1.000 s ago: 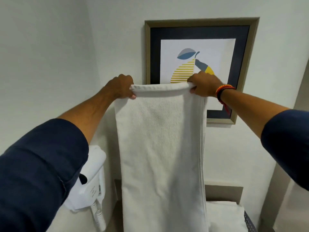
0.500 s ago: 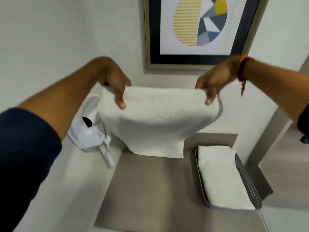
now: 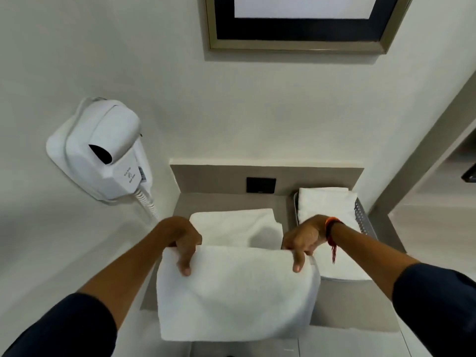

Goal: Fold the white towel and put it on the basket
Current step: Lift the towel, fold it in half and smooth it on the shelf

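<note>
The white towel lies partly on the grey counter, its far part flat and its near part lifted and draped toward me. My left hand pinches the raised fold at its left corner. My right hand, with a red thread at the wrist, pinches the right corner. To the right stands a grey mesh basket holding another folded white towel.
A white wall-mounted hair dryer with a coiled cord hangs on the left wall. A framed picture hangs above. A black socket plate sits in the counter's back panel. A doorway edge runs along the right.
The towel came down from hanging full length to lying on the counter. My hands dropped with its top edge, and my view tilted downward.
</note>
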